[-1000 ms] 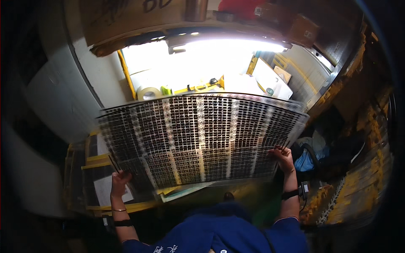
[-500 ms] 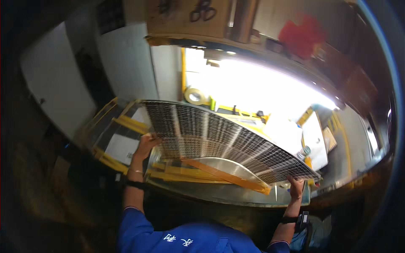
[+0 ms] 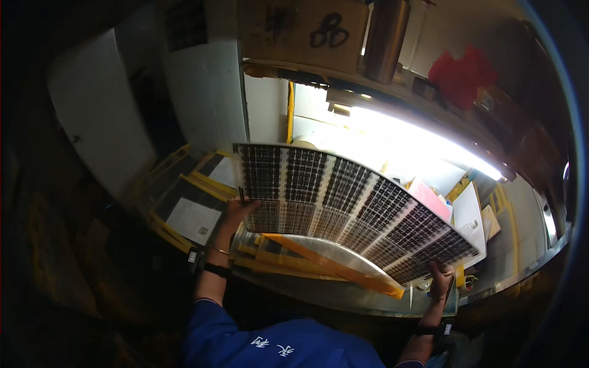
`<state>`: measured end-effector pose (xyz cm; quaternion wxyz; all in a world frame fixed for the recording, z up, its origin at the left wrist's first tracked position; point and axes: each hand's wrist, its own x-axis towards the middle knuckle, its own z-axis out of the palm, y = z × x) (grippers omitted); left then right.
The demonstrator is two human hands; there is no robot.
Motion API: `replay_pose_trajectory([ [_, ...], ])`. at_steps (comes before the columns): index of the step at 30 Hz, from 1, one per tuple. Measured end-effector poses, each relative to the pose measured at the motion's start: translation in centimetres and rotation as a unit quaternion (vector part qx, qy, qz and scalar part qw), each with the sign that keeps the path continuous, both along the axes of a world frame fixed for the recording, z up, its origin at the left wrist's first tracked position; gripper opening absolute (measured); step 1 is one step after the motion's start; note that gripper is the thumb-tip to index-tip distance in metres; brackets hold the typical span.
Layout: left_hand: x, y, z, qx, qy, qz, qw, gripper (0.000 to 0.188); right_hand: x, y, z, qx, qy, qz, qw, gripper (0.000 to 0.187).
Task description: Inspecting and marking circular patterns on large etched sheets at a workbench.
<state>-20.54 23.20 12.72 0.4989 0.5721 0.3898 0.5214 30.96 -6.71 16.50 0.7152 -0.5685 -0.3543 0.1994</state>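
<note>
A large thin panel (image 3: 331, 196), covered in dark blocks of small repeated patterns with pale strips between them, is held up and tilted over the bench. Gripping its left edge is my left hand (image 3: 240, 211), fingers closed round the rim. On the lower right corner my right hand (image 3: 440, 277) is closed as well. Below the panel's lower edge shows an orange-brown strip (image 3: 334, 267) lying aslant, beside a shiny curved metal surface (image 3: 350, 248). What lies straight behind the panel is hidden.
A bright tube light (image 3: 442, 138) hangs under a shelf bearing a cardboard box (image 3: 300, 34), a metal cylinder (image 3: 386, 40) and a red bag (image 3: 460, 73). White sheets (image 3: 193, 221) and yellow tape (image 3: 205, 187) lie at the left. A pink item (image 3: 429, 199) stands behind the panel.
The panel has tipped more upright, showing more of its patterned face, and now hides more of the bench behind it. Both hands keep their hold. The whole view has shifted slightly.
</note>
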Motion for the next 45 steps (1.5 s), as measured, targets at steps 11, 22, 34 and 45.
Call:
replay_pose_trajectory([
  [11, 0.0, 2.5, -2.5, 0.028, -0.019, -0.012, 0.999, 0.019, -0.8, -2.3, 0.4, -0.112, -0.043, 0.035, 0.992, 0.02],
  [22, 12.5, 5.6, 2.6, 0.234, 0.145, 0.145, 0.95, 0.06, -1.6, -5.9, -9.6, -0.187, 0.264, -0.008, 0.946, 0.022],
  [34, 14.3, -26.0, -6.6, -0.557, -0.135, -0.158, 0.804, 0.03, -13.8, -7.5, -13.2, -0.145, 0.394, -0.087, 0.903, 0.017],
  [45, 0.8, -22.1, -8.7, -0.37, -0.078, -0.104, 0.92, 0.022, -20.9, -12.7, -11.8, 0.07, 0.621, 0.22, 0.749, 0.059],
])
